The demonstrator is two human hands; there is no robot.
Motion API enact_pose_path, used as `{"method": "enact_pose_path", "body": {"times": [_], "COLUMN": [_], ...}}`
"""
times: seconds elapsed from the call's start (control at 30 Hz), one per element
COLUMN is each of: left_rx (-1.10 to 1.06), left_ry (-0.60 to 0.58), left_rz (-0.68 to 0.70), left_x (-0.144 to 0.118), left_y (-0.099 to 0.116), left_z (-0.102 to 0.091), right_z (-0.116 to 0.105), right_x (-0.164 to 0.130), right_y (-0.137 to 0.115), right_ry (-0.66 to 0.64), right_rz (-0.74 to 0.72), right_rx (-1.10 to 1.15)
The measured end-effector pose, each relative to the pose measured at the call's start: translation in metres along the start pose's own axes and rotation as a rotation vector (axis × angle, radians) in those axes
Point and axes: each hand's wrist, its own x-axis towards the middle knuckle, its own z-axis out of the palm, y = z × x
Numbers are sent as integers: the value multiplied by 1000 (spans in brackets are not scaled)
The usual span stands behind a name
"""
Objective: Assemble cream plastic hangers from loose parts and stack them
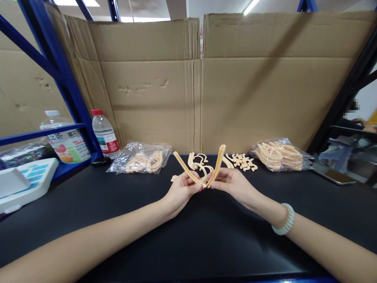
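- Holding two tan plastic strips, my hands meet low over the black tabletop (88, 204), just in front of the loose parts.
- My left hand (181, 190) is closed, fingers curled, pinching the lower end of the left strip (186, 169), which slants up and to the left.
- My right hand (234, 184) is likewise closed, thumb and fingers gripping the base of the right strip (218, 163), which slants up and slightly to the right.
- The two strips touch at their lower ends, forming a V between my fingertips.
- Both forearms reach in from the bottom corners, wrists raised off the tabletop; a pale bead bracelet (285, 220) circles my right wrist.
- Behind my hands lie loose curved pieces (240, 160), with a filled bag (279, 154) to the right and another bag (141, 158) to the left.
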Motion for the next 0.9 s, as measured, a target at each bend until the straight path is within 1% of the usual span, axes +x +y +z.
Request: {"method": "enact_pose_path", "body": {"times": [0.3,0.53,0.7,0.9], "left_rx": [7,49,52,88], "left_ry": [-16,-32,-19,22], "left_rz": [4,29,33,48], "left_x": [1,1,-1,-3], "left_y": [1,-1,0,-1], "left_z": [1,0,2,4], "right_z": [0,0,3,6], "right_x": [0,0,0,-2], "right_y": [1,1,3,7], "right_ry": [9,-7,-6,28], "right_rz": [6,-28,-60,-99], "right_rx": [-3,-41,-48,-49]}}
